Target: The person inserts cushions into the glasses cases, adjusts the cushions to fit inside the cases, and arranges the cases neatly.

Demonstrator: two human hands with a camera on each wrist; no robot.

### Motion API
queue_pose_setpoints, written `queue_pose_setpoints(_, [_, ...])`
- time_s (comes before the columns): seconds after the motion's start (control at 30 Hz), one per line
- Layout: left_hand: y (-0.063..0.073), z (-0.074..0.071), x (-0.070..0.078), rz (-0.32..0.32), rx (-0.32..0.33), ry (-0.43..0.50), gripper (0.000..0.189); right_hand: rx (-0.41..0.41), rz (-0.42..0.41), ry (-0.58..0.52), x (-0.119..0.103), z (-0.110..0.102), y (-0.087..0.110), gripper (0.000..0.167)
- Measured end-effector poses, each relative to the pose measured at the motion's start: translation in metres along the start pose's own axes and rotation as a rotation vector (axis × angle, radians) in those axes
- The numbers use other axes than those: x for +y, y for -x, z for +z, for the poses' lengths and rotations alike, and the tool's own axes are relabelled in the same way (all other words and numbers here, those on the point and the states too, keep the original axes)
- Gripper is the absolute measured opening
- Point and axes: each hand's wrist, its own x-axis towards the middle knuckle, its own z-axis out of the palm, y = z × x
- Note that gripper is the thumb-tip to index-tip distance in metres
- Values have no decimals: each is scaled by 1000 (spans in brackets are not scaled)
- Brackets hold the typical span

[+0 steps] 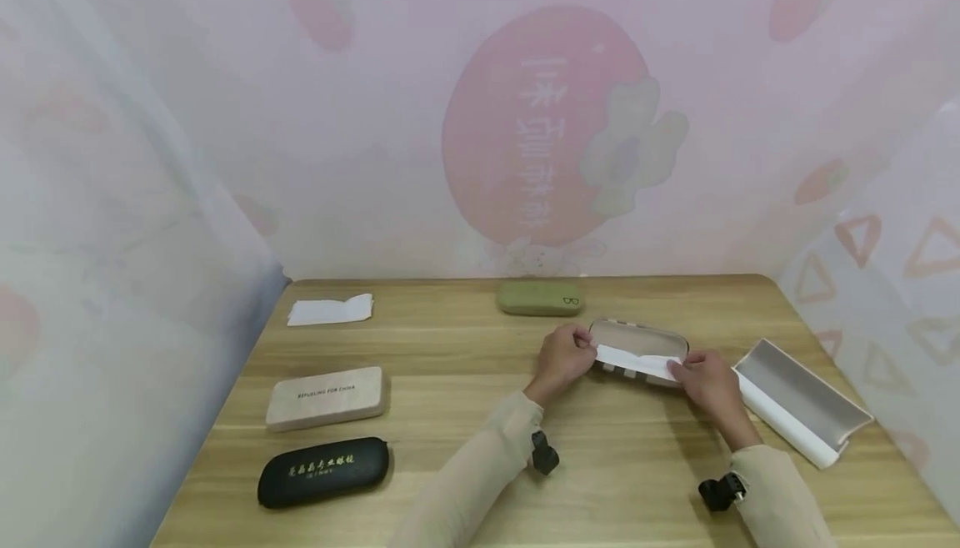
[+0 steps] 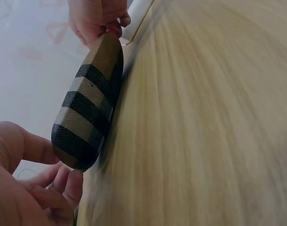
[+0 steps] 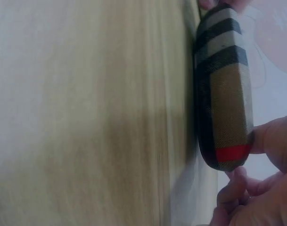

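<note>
An opened glasses case (image 1: 637,338) with a beige lining and a checked outside (image 2: 84,101) lies between my two hands. A white cloth (image 1: 628,359) is spread along its near side. My left hand (image 1: 564,356) grips the left end of the case, thumb and curled fingers right at the cloth's corner. At the other end, my right hand (image 1: 708,381) grips the case with its thumb over the cloth. In the right wrist view, a red stripe (image 3: 233,153) marks the end by my right fingers. The case's inside is hidden in both wrist views.
A green glasses case (image 1: 538,299) stands at the back. To the right lies an opened white case (image 1: 806,398) with a grey inside. On the left are a folded white cloth (image 1: 330,310), a beige case (image 1: 326,399) and a black case (image 1: 324,472). Curtains hang around the wooden table (image 1: 465,348).
</note>
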Motion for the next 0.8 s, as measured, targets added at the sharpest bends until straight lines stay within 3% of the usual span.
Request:
queue_pose_setpoints(0.1, [-1, -2, -5, 9, -10, 39, 30, -19, 12, -101, 4, -4, 0, 60])
queue_pose_setpoints(0.23, [-6, -8, -9, 31, -122, 122, 62, -118, 21, -290, 7, -11, -3, 76])
queue_pose_setpoints(0.33, [-9, -10, -11, 58, -226, 191, 61, -225, -13, -388, 9, -12, -6, 80])
queue_pose_setpoints(0.5, [-10, -8, -13, 91, -361, 281, 51, -344, -111, -447, 13, -5, -10, 90])
queue_pose_setpoints(0.63, [-9, -6, -14, 138, -403, 240, 73, -371, -169, -450, 16, -3, -10, 102])
queue_pose_setpoints(0.8, [-7, -3, -16, 224, -370, 115, 75, -334, -175, -378, 16, -1, -6, 109])
